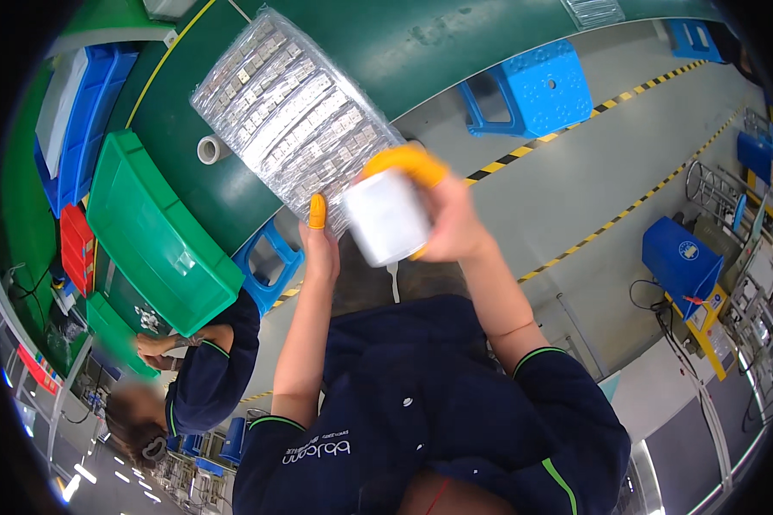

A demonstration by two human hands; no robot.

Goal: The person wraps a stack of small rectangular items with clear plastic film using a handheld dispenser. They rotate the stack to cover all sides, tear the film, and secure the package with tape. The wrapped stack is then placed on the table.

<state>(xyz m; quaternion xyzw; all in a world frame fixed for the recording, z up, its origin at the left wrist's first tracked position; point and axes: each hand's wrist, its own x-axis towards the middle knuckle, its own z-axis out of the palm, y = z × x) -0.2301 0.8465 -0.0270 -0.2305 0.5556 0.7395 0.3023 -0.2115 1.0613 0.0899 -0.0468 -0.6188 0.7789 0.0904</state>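
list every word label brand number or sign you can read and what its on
Dark blue shirt: white lettering, upside down; wording not copied here.
Same shirt: smaller line beside it, too small to read.
Blue bin: round white emblem, details too small to read.
White cylinder in the right hand: blurred, no text readable.

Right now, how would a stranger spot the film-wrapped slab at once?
Start at the dark green table. The slab juts past its near edge, one end beside the left hand. Unlike the plain green bin to its left, it shows rows of small pieces under shiny clear film.
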